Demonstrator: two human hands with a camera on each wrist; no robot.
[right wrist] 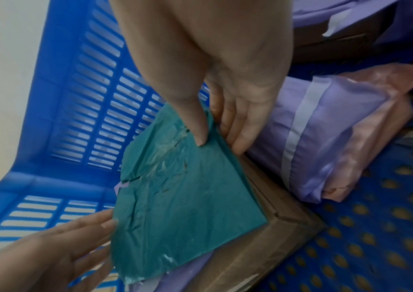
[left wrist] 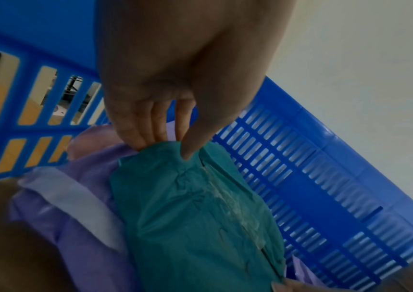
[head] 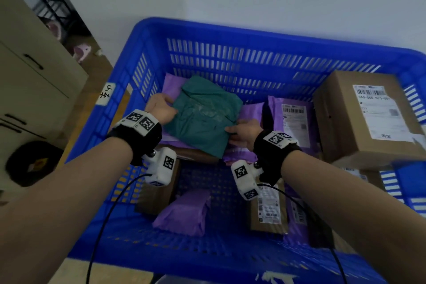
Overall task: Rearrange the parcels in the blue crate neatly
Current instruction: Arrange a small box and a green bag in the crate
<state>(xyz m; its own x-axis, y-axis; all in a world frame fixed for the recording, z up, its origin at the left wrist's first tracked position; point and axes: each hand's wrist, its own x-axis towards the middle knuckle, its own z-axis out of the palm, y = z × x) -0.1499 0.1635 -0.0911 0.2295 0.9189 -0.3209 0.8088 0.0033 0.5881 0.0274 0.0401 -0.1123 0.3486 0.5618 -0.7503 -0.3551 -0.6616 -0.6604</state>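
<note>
A teal plastic-wrapped parcel (head: 202, 115) lies in the far left part of the blue crate (head: 230, 30), on top of purple mailers and a brown box. My left hand (head: 161, 106) pinches its left edge, thumb on top and fingers beneath, as the left wrist view shows on the teal parcel (left wrist: 195, 207). My right hand (head: 244, 132) holds the near right edge, thumb on top of the teal parcel (right wrist: 182, 207) and fingers under it. A brown box (right wrist: 275, 223) sits directly under the parcel.
A large cardboard box (head: 368, 117) with a label stands at the crate's right. A purple mailer with a label (head: 295, 120) leans beside it. Another purple mailer (head: 184, 212) and small labelled boxes (head: 269, 210) lie near the front. A cabinet (head: 34, 69) stands left.
</note>
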